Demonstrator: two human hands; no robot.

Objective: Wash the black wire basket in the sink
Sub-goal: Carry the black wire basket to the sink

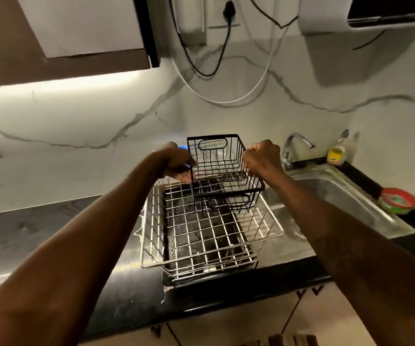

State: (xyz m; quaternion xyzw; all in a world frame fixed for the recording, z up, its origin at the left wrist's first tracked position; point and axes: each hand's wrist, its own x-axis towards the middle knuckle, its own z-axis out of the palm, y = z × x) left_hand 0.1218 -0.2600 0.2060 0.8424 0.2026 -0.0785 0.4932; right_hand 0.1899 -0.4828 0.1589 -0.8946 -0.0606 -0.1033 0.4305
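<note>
Basket (pixel 222 171) hangs over the dish rack (pixel 201 236), our left hand (pixel 179 162) gripping its 9 o'clock rim, our right hand (pixel 261 157) curled round the 3 o'clock rim. Its long axis runs roughly 11 to 5. The sink (pixel 346 196) lies at 3 o'clock from it, nearer the right hand, so we judge the carry goes rightward.

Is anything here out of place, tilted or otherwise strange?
The black wire basket looks tilted, gripped by the left hand and right hand above the silver dish rack, not over the sink. Nothing looks spilled or damaged.
</note>
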